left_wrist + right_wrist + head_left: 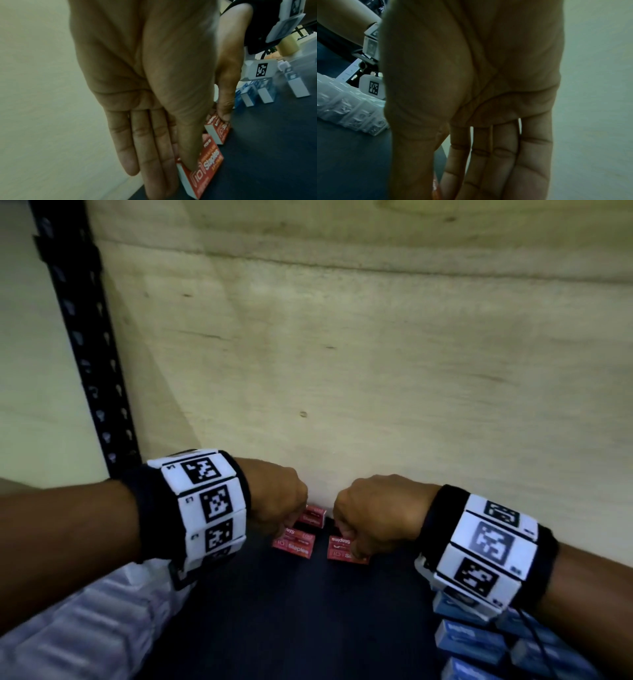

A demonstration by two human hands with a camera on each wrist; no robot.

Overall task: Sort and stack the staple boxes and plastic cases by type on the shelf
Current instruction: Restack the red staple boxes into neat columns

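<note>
Three red staple boxes lie at the back of the dark shelf [291, 611], against the wooden back panel. My left hand [286, 527] reaches down over the left red box [295, 543]; in the left wrist view its thumb [187, 152] presses on that box [208, 167] while the straight fingers [150, 155] lie along its far side. My right hand [346, 537] pinches the right red box [342, 549], seen with its thumb on top in the left wrist view [220, 130]. A third red box [313, 517] lies between the hands by the panel.
Clear plastic cases [68, 628] fill the shelf's front left, also in the right wrist view [347, 112]. Several blue staple boxes [479, 642] sit at the front right. A black slotted upright [89, 354] stands at the left, and the wooden panel [342, 354] closes the back.
</note>
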